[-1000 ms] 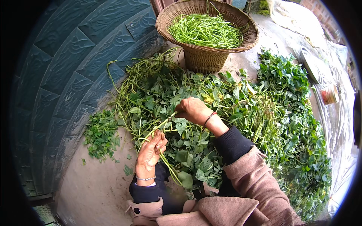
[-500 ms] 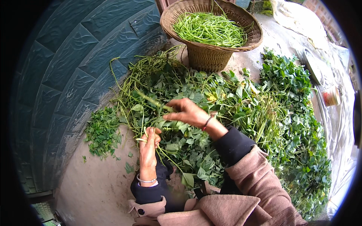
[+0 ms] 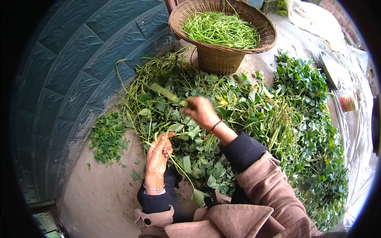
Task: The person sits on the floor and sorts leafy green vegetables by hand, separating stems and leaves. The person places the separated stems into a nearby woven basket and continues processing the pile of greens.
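My left hand is closed around a few thin green leafy-vine stems, with one trailing down to a leaf near my lap. Farther up and to the right, my right hand pinches a light green stem, smeared by motion and pointing to the upper left. Beneath both hands spreads a large heap of leafy vines. The two hands are apart.
A woven basket full of trimmed green stems stands beyond the heap. A small pile of leaves lies at left on the concrete floor, beside a blue tiled wall. Clear plastic sheeting and a tub are at right.
My right hand has moved up and to the right, away from my left hand, with the light green stem. My left hand has turned slightly and stays in nearly the same place.
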Tool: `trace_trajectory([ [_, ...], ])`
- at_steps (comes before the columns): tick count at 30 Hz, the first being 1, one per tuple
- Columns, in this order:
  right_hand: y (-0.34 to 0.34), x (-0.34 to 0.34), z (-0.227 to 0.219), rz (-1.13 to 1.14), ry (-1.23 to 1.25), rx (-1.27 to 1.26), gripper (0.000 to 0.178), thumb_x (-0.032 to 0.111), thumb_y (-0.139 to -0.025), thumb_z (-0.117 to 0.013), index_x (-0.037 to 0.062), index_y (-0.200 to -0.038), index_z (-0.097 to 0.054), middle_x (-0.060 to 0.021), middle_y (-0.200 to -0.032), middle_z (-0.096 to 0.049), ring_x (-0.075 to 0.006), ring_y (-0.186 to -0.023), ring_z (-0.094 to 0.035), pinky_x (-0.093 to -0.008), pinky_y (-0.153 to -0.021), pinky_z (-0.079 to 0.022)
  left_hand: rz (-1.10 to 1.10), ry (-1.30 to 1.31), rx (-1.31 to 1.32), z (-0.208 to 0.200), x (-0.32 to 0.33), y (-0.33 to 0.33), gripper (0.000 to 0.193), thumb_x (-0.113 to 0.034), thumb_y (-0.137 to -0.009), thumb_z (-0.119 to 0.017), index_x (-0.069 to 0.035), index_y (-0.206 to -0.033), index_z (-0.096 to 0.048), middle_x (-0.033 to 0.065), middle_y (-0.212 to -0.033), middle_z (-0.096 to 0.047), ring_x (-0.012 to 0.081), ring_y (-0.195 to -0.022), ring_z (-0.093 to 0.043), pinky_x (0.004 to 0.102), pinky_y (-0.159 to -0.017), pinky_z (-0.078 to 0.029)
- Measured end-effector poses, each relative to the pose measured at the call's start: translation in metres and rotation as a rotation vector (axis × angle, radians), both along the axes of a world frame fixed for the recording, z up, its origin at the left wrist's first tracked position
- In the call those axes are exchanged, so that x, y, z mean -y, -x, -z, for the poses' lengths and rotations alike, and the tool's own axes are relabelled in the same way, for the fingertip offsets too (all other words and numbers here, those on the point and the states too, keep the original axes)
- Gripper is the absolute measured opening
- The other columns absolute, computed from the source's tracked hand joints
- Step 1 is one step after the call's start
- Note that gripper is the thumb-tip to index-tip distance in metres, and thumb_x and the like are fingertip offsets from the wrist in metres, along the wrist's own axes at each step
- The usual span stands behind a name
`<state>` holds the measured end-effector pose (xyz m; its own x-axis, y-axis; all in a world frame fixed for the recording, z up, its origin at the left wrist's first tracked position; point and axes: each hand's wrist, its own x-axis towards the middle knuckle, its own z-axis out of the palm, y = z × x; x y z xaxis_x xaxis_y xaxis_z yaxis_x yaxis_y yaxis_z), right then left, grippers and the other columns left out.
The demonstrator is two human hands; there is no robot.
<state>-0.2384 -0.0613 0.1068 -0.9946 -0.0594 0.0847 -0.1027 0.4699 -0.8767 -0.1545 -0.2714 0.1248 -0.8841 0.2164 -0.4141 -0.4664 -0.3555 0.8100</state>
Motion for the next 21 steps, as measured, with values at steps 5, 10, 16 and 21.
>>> trace_trajectory([
  [5, 0.008, -0.029, -0.018, 0.067, 0.644, 0.404, 0.031, 0.03, -0.094, -0.06, 0.0025, -0.082, -0.063, 0.0023, -0.059, -0.054, -0.005, -0.045, -0.04, -0.0224, -0.041, -0.031, -0.097, 0.282, -0.099, -0.013, 0.007, 0.0, 0.043, -0.038, -0.101, -0.046, 0.002, -0.114, -0.059, -0.008, -0.06, -0.031, 0.0011, -0.055, -0.029, 0.0167, -0.052, -0.029],
  [10, -0.006, -0.009, -0.027, -0.251, 0.855, 0.635, 0.032, 0.033, -0.1, -0.05, 0.0028, -0.095, -0.062, -0.0017, -0.061, -0.06, -0.0054, -0.042, -0.04, -0.0221, -0.037, -0.029, -0.144, 0.673, -0.395, -0.009, -0.007, 0.005, 0.048, -0.041, -0.102, -0.039, 0.0, -0.116, -0.061, 0.0017, -0.076, -0.054, 0.0133, -0.073, -0.051, 0.0289, -0.075, -0.042],
  [16, -0.021, 0.012, -0.03, -0.464, 0.93, 0.659, 0.026, 0.015, -0.098, -0.051, 0.0012, -0.12, -0.053, -0.0045, -0.087, -0.064, -0.0057, -0.06, -0.055, -0.0178, -0.051, -0.044, 0.035, 0.368, -0.315, -0.006, -0.026, 0.002, 0.048, -0.039, -0.101, -0.044, -0.002, -0.13, -0.052, 0.0035, -0.102, -0.063, 0.0138, -0.096, -0.057, 0.0297, -0.089, -0.043],
  [21, -0.018, 0.006, -0.021, -0.495, 0.461, 0.156, 0.058, -0.005, -0.08, -0.056, 0.0041, -0.135, -0.043, -0.0079, -0.095, -0.064, -0.0191, -0.075, -0.063, -0.0306, -0.065, -0.052, 0.013, 0.453, -0.118, 0.002, -0.015, 0.002, 0.043, -0.034, -0.101, -0.047, 0.002, -0.124, -0.055, -0.0035, -0.076, -0.047, 0.0031, -0.062, -0.036, 0.0185, -0.055, -0.03],
])
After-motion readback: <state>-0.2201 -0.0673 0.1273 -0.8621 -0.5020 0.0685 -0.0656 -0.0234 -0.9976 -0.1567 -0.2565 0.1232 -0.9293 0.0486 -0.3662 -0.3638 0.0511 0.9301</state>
